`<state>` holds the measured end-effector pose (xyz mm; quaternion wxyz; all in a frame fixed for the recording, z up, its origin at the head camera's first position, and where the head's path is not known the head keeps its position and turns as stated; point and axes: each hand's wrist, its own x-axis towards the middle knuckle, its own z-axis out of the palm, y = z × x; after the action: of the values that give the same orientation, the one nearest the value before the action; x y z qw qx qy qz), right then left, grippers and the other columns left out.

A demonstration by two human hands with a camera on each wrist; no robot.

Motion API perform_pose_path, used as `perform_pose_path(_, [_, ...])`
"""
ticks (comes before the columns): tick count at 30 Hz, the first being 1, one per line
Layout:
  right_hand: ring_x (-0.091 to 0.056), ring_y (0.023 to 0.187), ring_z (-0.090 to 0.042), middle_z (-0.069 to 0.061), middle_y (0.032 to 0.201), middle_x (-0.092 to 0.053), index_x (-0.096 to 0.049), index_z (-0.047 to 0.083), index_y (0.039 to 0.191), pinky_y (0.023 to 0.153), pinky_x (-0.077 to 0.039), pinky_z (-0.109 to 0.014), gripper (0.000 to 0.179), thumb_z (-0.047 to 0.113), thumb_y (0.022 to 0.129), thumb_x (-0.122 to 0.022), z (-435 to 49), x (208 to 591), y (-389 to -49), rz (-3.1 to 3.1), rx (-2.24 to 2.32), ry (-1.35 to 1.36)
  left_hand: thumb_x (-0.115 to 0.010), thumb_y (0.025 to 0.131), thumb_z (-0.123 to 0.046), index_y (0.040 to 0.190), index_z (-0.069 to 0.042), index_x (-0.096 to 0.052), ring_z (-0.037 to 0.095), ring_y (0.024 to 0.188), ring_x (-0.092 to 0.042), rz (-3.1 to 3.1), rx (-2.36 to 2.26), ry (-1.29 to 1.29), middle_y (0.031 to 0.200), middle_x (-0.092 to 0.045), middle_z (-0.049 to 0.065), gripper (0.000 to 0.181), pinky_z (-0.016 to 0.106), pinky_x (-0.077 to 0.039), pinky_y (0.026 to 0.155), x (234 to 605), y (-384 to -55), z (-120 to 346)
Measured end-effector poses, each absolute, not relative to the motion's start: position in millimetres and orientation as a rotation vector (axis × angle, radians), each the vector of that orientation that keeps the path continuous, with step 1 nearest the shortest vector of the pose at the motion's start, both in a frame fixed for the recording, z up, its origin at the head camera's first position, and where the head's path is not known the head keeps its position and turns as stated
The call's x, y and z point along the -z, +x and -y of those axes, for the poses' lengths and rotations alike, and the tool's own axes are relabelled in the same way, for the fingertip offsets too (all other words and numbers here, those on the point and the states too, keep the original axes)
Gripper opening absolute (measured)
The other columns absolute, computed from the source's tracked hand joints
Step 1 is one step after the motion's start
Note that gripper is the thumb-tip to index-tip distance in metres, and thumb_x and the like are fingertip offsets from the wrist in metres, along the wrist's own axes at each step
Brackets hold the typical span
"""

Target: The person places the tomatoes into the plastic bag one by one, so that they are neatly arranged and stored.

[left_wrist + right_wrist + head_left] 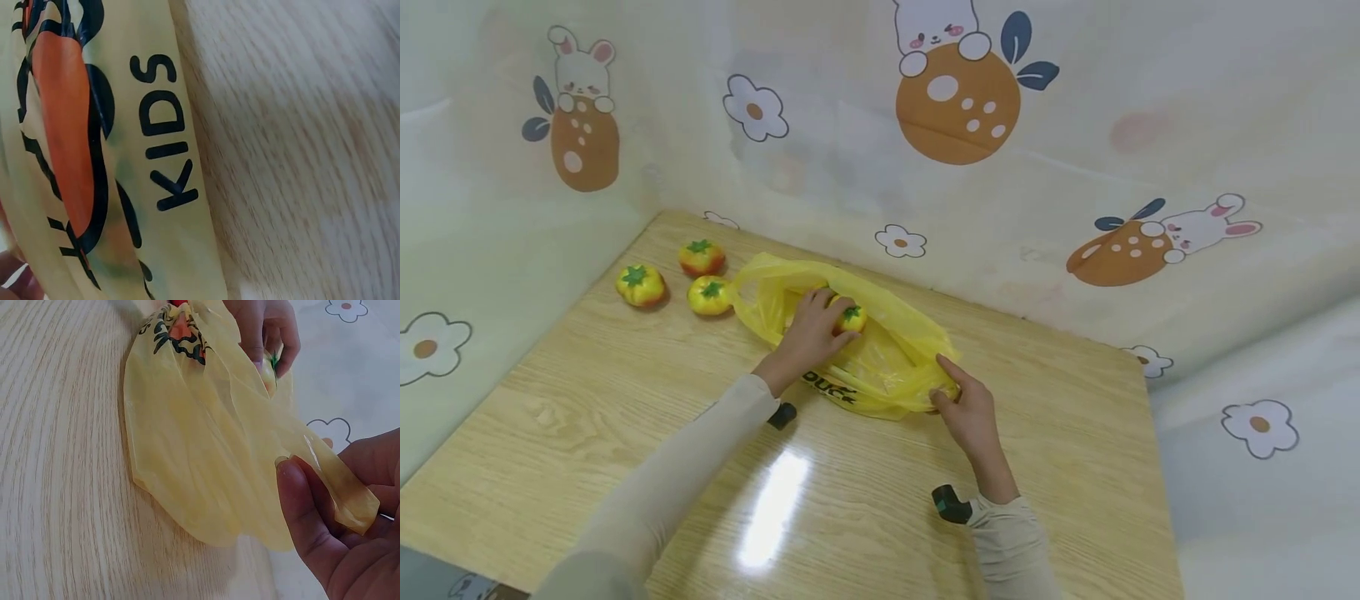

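Note:
A yellow plastic bag (887, 296) lies with its mouth spread on the table. My left hand (812, 329) reaches into that mouth and grips a yellow toy tomato (853, 317) with a green leafy top. In the right wrist view the same toy tomato (270, 375) shows between the left fingers. My right hand (972, 412) pinches the bag's right end between thumb and fingers. Close up, the right hand (350, 550) has a fold of the bag (187, 437) against its palm. The left wrist view is mostly the bag's printed side (169, 237), reading KIDS.
Three more yellow-red toy tomatoes stand left of the bag: a back one (702, 258), a left one (642, 286) and one touching or nearly touching the bag (710, 296). The wooden table (1060, 467) meets a patterned cloth wall (820, 183) behind.

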<state>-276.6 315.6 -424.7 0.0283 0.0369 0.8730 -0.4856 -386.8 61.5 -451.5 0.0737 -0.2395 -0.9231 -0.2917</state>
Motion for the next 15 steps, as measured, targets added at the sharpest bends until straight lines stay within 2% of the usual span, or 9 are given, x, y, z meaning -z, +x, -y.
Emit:
perform_pose_path(2, [-0.07,0.068,-0.037,-0.028,0.119,-0.064,-0.049,0.004,0.143,0.057,-0.058,-0.038,0.056,-0.002,0.089,-0.061,-315.3,425.3,-276.3,-2.692,1.506,0.109,-0.076,0.087,-0.03,0.124,-0.009,-0.06,0.036,0.115,-0.045,2.76,0.854,-0.723,0.125,-0.053,0.02,0.045,0.049,-0.039,0.099,452.5,-387.5,-62.6])
perform_pose_path(5, [-0.07,0.068,-0.035,-0.029,0.121,-0.063,-0.049,0.003,0.143,0.055,-0.057,-0.036,0.055,-0.002,0.089,-0.061,-315.1,426.2,-275.9,-2.694,1.512,0.104,-0.076,0.086,-0.029,0.125,-0.009,-0.061,0.034,0.11,-0.045,2.742,0.845,-0.737,0.123,-0.054,0.019,0.046,0.047,-0.039,0.095,454.3,-389.1,-64.5])
perform_pose_path(9, [-0.07,0.067,-0.037,-0.028,0.107,-0.068,-0.05,0.003,0.142,0.046,-0.051,-0.028,0.055,-0.001,0.089,-0.061,-313.7,427.4,-274.0,-2.692,1.513,0.1,-0.075,0.087,-0.031,0.125,-0.011,-0.06,0.033,0.108,-0.046,2.724,0.817,-0.796,0.121,-0.054,0.018,0.046,0.046,-0.04,0.093,456.2,-394.1,-66.6])
perform_pose_path(11, [-0.07,0.067,-0.037,-0.026,0.101,-0.069,-0.05,0.004,0.142,0.045,-0.049,-0.025,0.055,-0.001,0.089,-0.061,-312.6,428.9,-272.8,-2.686,1.506,0.106,-0.075,0.087,-0.031,0.125,-0.011,-0.06,0.033,0.109,-0.046,2.71,0.806,-0.839,0.12,-0.054,0.017,0.046,0.046,-0.04,0.093,455.9,-397.5,-67.7])
perform_pose_path(15, [-0.07,0.067,-0.034,-0.026,0.108,-0.068,-0.051,0.005,0.142,0.052,-0.056,-0.034,0.055,-0.001,0.089,-0.062,-309.4,431.0,-269.8,-2.669,1.504,0.113,-0.074,0.088,-0.03,0.126,-0.01,-0.058,0.032,0.107,-0.043,2.705,0.813,-0.89,0.119,-0.053,0.016,0.046,0.044,-0.04,0.091,453.7,-403.7,-70.2])
